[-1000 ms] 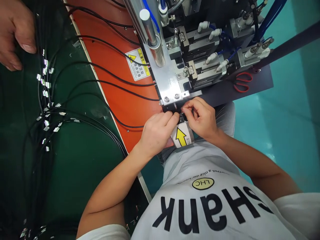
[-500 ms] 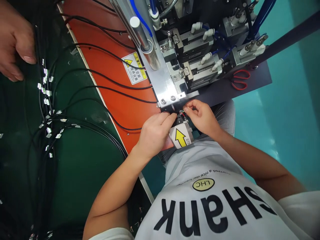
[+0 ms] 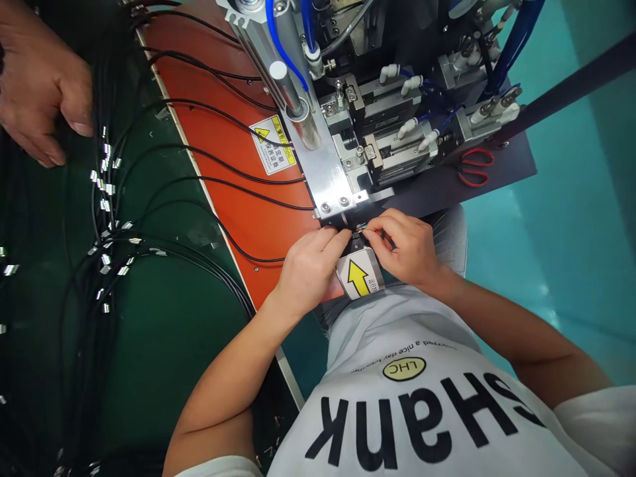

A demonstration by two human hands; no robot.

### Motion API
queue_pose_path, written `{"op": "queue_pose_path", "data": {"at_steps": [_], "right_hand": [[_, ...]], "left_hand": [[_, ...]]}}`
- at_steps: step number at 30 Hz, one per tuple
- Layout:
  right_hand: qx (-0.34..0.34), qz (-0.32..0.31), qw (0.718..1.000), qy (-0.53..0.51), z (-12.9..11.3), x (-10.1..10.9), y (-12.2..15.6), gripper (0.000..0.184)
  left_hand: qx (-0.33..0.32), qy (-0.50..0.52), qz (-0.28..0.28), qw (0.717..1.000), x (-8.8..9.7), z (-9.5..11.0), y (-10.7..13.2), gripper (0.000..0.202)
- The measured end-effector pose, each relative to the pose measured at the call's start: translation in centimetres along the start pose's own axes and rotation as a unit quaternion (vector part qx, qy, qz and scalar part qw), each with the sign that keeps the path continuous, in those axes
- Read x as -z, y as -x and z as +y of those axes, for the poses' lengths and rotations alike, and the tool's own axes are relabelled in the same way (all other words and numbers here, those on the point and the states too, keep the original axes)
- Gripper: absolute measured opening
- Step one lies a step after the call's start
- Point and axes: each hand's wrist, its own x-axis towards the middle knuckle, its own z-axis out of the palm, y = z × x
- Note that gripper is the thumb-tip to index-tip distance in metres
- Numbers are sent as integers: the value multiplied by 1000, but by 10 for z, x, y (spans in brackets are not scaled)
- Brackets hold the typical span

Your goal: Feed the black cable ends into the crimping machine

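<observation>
My left hand [image 3: 307,268] and my right hand [image 3: 405,246] meet at the front edge of a metal machine [image 3: 342,165], just above a white label with a yellow arrow [image 3: 358,277]. Both hands are closed in a pinch around a small dark part with thin coloured wire ends [image 3: 358,232] at the machine's slot. The part itself is mostly hidden by my fingers. A black cable [image 3: 238,245] runs from there across the orange plate [image 3: 233,192].
Several black cables with silver end sleeves [image 3: 106,232] lie over the green belt [image 3: 149,331] at left. Another person's hand [image 3: 42,93] holds cables at top left. Red scissors [image 3: 474,167] lie on the dark machine base at right. Teal floor lies beyond.
My right hand drew back slightly, then closed in again on the wire ends. The view shifted a little. The other person's hand moved right along the cables.
</observation>
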Motion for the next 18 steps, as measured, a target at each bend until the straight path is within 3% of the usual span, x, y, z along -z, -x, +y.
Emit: {"op": "queue_pose_path", "data": {"at_steps": [3,8,14,18], "right_hand": [[-47,-27,998,-44,4,0,-3,10],[-156,-48,968,-190,12,-10,1,13],[-99,-1,982,-160,8,-3,2,11],[-213,-59,934,-282,15,-7,-7,20]], "left_hand": [[-2,-15,1,1000,-2,0,1,30],[-2,-29,5,1000,-6,-1,4,32],[0,-39,13,999,-9,-1,6,32],[5,-30,16,999,-10,0,7,32]]}}
